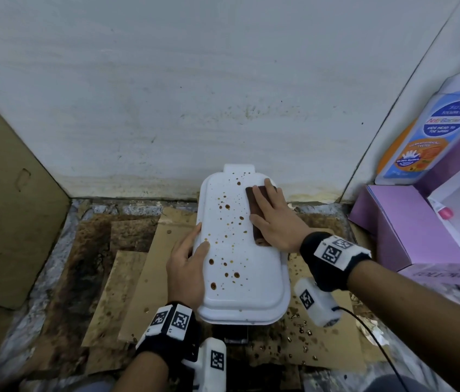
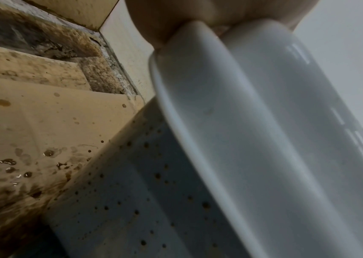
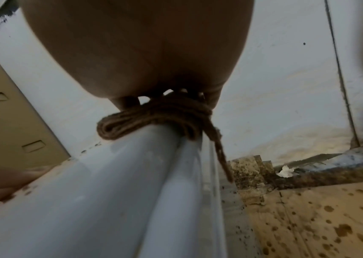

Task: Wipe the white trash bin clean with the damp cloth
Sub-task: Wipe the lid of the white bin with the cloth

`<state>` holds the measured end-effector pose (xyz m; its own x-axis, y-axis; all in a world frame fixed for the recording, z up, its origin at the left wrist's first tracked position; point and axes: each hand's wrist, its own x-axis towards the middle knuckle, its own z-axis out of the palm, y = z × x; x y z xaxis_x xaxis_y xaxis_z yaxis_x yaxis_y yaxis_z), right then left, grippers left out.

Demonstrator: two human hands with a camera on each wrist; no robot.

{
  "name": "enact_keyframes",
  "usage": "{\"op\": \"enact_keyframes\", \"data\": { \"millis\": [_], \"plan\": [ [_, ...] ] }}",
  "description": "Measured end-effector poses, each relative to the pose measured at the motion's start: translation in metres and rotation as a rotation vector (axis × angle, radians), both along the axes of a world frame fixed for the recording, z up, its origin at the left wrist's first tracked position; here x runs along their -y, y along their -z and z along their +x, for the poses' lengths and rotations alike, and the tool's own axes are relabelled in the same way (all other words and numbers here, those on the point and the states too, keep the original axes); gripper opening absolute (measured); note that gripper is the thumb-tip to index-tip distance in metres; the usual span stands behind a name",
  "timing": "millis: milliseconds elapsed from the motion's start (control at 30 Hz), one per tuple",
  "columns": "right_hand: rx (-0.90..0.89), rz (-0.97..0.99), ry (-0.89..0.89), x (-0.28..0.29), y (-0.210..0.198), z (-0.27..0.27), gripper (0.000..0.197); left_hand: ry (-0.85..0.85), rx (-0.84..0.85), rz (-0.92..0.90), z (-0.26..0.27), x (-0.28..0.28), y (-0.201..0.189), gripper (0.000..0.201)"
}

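The white trash bin [image 1: 240,250] stands on the floor against the wall, its closed lid dotted with brown spots. My left hand [image 1: 189,258] grips the lid's left edge, thumb on top and fingers down the side. My right hand [image 1: 274,219] lies flat on a folded brown cloth [image 1: 253,199] and presses it onto the far right part of the lid. In the right wrist view the cloth [image 3: 154,118] is bunched under my palm [image 3: 136,48] on the lid's rim [image 3: 110,192]. The left wrist view shows the lid rim [image 2: 253,122] and the spotted bin wall [image 2: 132,200].
Stained cardboard sheets [image 1: 138,278] cover the floor around the bin, with brown drops at the right [image 1: 302,335]. A cardboard box [image 1: 5,193] stands at the left. At the right sit a purple box [image 1: 398,222] and a wash bottle [image 1: 426,131]. The wall [image 1: 195,80] is just behind.
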<state>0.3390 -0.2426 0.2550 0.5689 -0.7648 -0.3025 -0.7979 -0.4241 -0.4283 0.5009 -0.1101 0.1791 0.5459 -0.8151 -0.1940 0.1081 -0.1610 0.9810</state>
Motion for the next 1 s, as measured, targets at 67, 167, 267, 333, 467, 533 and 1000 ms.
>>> {"op": "enact_keyframes", "data": {
  "millis": [67,167,267,333,467,533,1000],
  "plan": [
    [0.042,-0.019,-0.014,-0.005,0.003,-0.005,0.062,0.001,0.005,0.000,-0.001,0.000,-0.002,0.040],
    [0.080,-0.053,0.004,0.001,0.003,-0.004,0.059,0.002,0.004,-0.004,-0.001,0.000,-0.002,0.047],
    [0.016,-0.041,0.008,0.019,-0.002,0.008,0.058,0.011,0.022,-0.001,0.000,0.000,0.000,0.052],
    [0.014,-0.054,0.044,0.035,-0.004,0.015,0.060,0.011,0.030,-0.003,0.001,0.000,0.002,0.053],
    [-0.020,-0.016,0.046,0.048,-0.008,0.018,0.061,0.006,0.022,-0.017,0.003,0.001,0.005,0.056],
    [-0.027,-0.044,0.000,0.045,-0.005,0.015,0.058,0.001,0.029,-0.021,0.003,0.001,0.005,0.053],
    [-0.113,0.043,0.000,0.044,-0.019,0.016,0.064,0.010,0.038,-0.014,0.001,0.000,0.000,0.042]
  ]
}}
